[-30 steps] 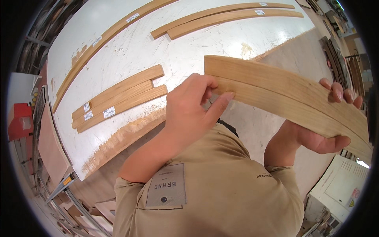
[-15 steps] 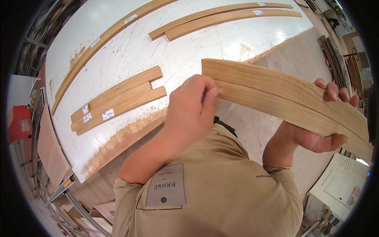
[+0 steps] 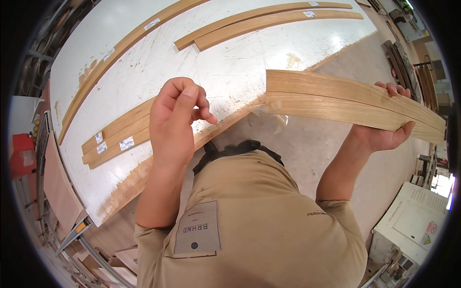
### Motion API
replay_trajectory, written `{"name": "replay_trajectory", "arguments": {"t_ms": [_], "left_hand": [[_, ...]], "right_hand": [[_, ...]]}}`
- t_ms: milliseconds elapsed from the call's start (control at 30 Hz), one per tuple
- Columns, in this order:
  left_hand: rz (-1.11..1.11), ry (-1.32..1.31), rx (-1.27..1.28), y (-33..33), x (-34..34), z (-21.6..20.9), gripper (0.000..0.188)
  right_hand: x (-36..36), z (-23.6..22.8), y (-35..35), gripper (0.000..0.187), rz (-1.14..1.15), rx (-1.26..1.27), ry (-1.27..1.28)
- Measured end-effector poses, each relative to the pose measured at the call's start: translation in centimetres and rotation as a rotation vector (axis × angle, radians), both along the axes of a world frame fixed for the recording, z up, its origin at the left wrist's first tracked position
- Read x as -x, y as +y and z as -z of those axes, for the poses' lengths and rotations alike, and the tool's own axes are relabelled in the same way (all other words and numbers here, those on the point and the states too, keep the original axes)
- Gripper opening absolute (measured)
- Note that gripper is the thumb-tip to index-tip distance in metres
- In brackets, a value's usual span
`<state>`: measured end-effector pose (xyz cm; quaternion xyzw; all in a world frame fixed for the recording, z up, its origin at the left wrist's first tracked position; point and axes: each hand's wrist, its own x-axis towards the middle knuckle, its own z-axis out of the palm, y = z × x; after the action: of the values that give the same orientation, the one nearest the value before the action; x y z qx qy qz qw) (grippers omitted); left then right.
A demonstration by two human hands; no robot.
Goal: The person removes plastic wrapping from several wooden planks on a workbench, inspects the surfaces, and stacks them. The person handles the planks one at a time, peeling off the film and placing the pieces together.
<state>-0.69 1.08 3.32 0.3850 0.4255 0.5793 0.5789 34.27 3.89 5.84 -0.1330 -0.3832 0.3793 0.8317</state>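
My right hand (image 3: pixel 391 115) is closed round two curved wooden strips (image 3: pixel 326 96) lying edge to edge, fingers over the far edge and thumb along the near one. Their left ends stick out past the table's edge. From the lower corner of that end hangs a thin, see-through strip (image 3: pixel 281 117) that looks like clear tape. My left hand (image 3: pixel 177 108) is raised over the table's near edge, apart from the strips. Its fingers are curled and the thumb presses toward the forefinger; whether anything is between them cannot be made out.
Labelled wooden strips (image 3: pixel 117 129) lie behind my left hand on the scratched white table (image 3: pixel 230 72). Another pair (image 3: pixel 269 26) lies farther back, and a long curved strip (image 3: pixel 115 55) at the left. The table's near edge (image 3: pixel 125 192) is worn. A pale machine cabinet (image 3: pixel 408 225) stands lower right.
My left hand has let go of the strips' left end and moved left. The held strips have shifted slightly right, and the clear strip now dangles from their end.
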Motion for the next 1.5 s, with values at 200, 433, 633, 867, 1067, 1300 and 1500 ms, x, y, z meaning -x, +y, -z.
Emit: {"name": "replay_trajectory", "arguments": {"t_ms": [200, 433, 633, 867, 1067, 1300, 1500], "left_hand": [[-0.001, 0.565, -0.366, -0.8, -3.7, -0.2, 0.019], [0.105, 0.765, -0.452, -0.5, -4.6, 0.3, 0.015], [0.277, 0.244, -0.059, 0.0, -3.4, 0.5, 0.006], [0.367, -0.252, 0.071, -0.3, -2.7, 1.4, 0.011], [0.335, -0.305, 0.078, -1.1, -2.6, 2.1, 0.019], [0.113, -0.424, -0.134, 0.4, 2.7, 2.4, 0.019], [0.3, -0.227, -0.012, -0.7, 0.8, 1.8, 0.011]], "right_hand": [[0.8, -0.2, 0.5, 0.061, -0.028, 0.005, 0.006], [2.0, -0.3, 0.4, 0.063, -0.106, -0.021, 0.001], [1.6, -0.4, 0.9, 0.062, -0.149, -0.051, 0.018], [1.0, 1.2, 2.2, 0.053, -0.105, 0.091, 0.121], [1.0, 2.6, 2.2, 0.051, -0.088, 0.188, 0.195], [-3.6, 4.1, 2.1, 0.05, -0.112, 0.19, 0.212], [-2.5, 3.3, 2.2, 0.048, -0.085, 0.176, 0.224]]}}
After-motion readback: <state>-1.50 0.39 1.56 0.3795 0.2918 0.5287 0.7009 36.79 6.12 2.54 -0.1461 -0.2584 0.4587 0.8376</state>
